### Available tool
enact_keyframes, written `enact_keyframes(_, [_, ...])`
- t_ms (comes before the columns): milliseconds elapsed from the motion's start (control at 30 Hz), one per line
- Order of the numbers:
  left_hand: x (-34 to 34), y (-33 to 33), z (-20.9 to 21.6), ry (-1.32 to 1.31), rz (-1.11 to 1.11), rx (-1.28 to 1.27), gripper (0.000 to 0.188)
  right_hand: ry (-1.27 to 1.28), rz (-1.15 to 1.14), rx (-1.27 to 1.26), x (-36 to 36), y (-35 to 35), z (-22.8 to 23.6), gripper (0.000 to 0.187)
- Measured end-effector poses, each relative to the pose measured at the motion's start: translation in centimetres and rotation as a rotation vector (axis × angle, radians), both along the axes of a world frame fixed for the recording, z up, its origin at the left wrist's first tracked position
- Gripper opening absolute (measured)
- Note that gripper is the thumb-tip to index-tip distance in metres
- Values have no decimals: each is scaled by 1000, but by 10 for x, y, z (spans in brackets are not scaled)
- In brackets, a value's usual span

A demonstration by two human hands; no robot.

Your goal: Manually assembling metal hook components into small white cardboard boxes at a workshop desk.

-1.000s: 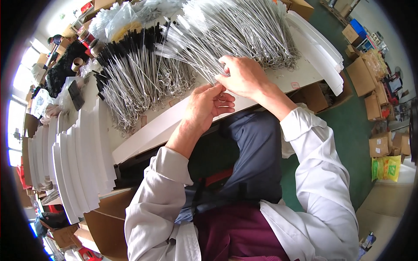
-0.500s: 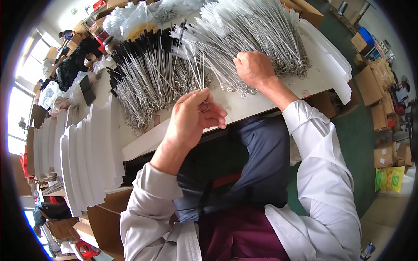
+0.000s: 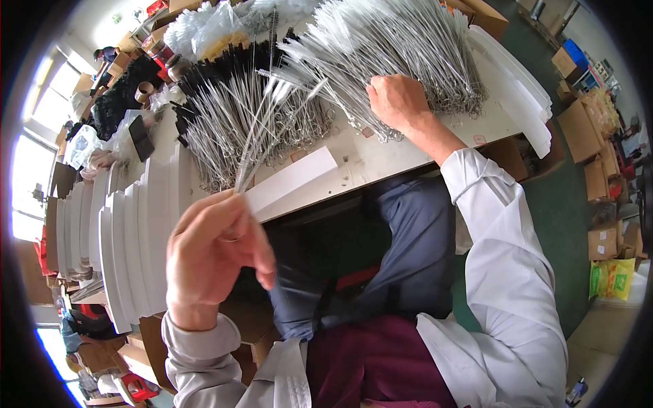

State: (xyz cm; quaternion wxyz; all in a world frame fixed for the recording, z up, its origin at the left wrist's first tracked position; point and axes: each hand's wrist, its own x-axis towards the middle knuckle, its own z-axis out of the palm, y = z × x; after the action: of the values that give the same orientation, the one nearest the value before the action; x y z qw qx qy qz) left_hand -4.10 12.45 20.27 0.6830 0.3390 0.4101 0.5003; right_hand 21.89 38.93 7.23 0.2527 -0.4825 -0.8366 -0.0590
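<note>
Between the thumb and fingers of my left hand [image 3: 216, 248] is a small bunch of thin wire brushes [image 3: 253, 146], their looped ends in the hand and their bristle ends, black and white, fanned upward. The hand is slightly blurred, left of my lap and off the table's front edge. Curled closed, my right hand [image 3: 398, 102] rests against the front of a big pile of white-bristled wire brushes [image 3: 415, 51]; what its fingers hold, if anything, is hidden. A second pile, of black-bristled wire brushes [image 3: 221, 112], lies on the table to the left.
A white strip [image 3: 292, 180] lies along the front edge of the white table [image 3: 354, 163]. Stacked white card strips [image 3: 132, 251] stand at the left, with more [image 3: 513, 88] at the right. Plastic bags [image 3: 218, 27] lie behind the piles. A dark phone-like slab [image 3: 141, 138] sits at left.
My left hand has swung left and toward me, carrying the bunch of wire brushes away from the piles. The white strip shows more fully. My right hand has barely moved.
</note>
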Motion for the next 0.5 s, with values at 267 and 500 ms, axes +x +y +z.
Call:
enact_keyframes(267, [-19, 20, -18, 138, 163, 27, 31, -80, 40, 82, -11, -22, 24, 22])
enact_keyframes(500, [-19, 22, -20, 129, 66, 46, 34, -147, 564, 349, -55, -25, -12, 20])
